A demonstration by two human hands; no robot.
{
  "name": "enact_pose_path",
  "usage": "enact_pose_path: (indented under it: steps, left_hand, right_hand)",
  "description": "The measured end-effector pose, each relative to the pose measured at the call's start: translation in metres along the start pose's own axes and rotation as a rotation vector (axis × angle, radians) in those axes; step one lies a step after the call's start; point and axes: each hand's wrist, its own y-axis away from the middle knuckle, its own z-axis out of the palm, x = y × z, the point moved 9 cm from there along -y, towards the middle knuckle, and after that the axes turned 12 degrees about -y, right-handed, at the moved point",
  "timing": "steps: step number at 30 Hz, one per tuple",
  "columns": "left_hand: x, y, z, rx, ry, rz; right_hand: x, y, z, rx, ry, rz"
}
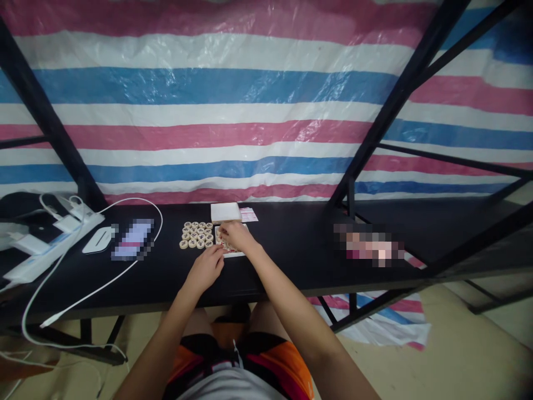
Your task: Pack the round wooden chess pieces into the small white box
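An open white box (235,254) holds round Chinese chess pieces, some with red markings, mostly hidden under my hands. My right hand (238,236) reaches over it, fingers curled down and drawn together at its left part; whatever they grip is hidden. At the near left corner of the box, my left hand (208,265) has its fingers bent together, touching the edge or a piece there; I cannot tell which. Just left of the box, several cream Chinese chess pieces (192,235) with dark characters lie in neat rows on the black table (287,250).
Behind the box sits a white box lid (225,213) beside a printed paper (249,214). Farther left are a blurred phone (134,240), a white device (97,240), a power strip (54,250) and a white cable (100,285). A blurred item (370,245) lies right, near a metal frame (387,116).
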Motion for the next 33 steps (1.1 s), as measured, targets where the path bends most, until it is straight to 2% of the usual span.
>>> enact_pose_path:
  steps: [8,13,15,17,20,23,25,30,33]
  left_hand:
    - [0.0,0.0,0.0,0.008,0.005,-0.004]
    - [0.0,0.0,-0.001,0.011,-0.002,-0.003]
    - [0.0,0.001,-0.001,0.011,0.0,-0.002]
    - [0.001,0.0,-0.001,0.011,-0.001,-0.001]
    - [-0.001,0.0,0.0,0.005,-0.006,-0.004]
    - [-0.002,0.001,0.001,0.003,-0.011,-0.012]
    - [-0.003,0.001,0.0,0.011,-0.014,-0.022]
    - [0.0,0.002,-0.012,0.083,-0.012,-0.048]
    - [-0.013,0.005,-0.025,0.157,0.007,-0.121]
  right_hand:
    - [-0.001,-0.003,0.001,0.007,0.067,-0.036]
    - [-0.006,0.0,0.002,-0.025,-0.002,-0.146]
    - [0.004,0.002,-0.005,0.005,-0.047,-0.162]
    - [0.026,0.006,-0.02,0.116,-0.089,-0.121]
    - [0.075,0.017,-0.039,0.284,-0.207,0.05]
    - [0.112,0.03,-0.043,0.36,-0.363,0.224]
    - [0.118,0.033,-0.039,0.351,-0.409,0.266]
    - [0.107,0.032,-0.03,0.284,-0.375,0.265]
    - [0.108,0.032,-0.03,0.292,-0.388,0.268]
